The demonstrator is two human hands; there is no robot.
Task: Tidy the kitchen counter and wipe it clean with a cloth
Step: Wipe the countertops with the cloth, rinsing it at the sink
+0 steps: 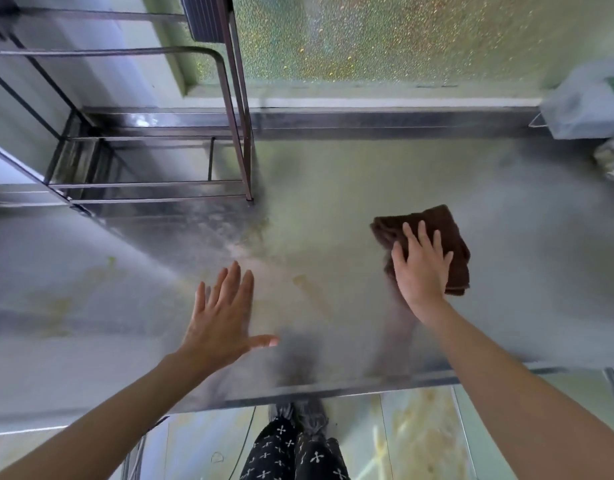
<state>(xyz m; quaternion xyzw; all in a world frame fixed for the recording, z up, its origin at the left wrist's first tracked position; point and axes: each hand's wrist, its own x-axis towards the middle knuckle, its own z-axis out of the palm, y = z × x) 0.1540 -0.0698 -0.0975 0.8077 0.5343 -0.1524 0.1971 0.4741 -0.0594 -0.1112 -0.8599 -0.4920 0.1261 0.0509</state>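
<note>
A folded dark brown cloth [447, 233] lies on the stainless steel counter [333, 188], right of centre. My right hand [419, 265] presses flat on the cloth with straight, spread fingers, covering its near left part. My left hand [226, 313] hovers or rests flat over the counter left of centre, fingers straight and spread, holding nothing. Yellowish smears [309, 289] show on the steel between the two hands, and more smears [91, 278] lie to the left.
A metal wire rack [153, 161] stands on the counter at the back left. A grey bag-like object [589, 102] sits at the back right corner. A frosted window runs behind the counter. The counter's front edge [333, 393] is just above my legs.
</note>
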